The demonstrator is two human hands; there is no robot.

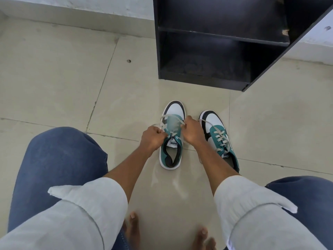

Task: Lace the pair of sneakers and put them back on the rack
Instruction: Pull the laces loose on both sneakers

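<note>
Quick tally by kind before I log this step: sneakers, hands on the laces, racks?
Sneakers: 2, the left sneaker being laced and the right sneaker, both on the floor
Hands: 2, left hand and right hand, each gripping the lace
Racks: 1, the black rack
Total: 5

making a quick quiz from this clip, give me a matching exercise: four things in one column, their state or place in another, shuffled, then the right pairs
Things:
1. left sneaker
2. right sneaker
3. rack
4. left hand

States or places:
A. dark shelves with no shoes on them, beyond the sneakers
B. laces already crossed up the front, no hand on it
C. closed on a lace end, beside the tongue
D. between both hands, lace ends being pulled, right hand on its other side

Pairs: 1-D, 2-B, 3-A, 4-C
</note>
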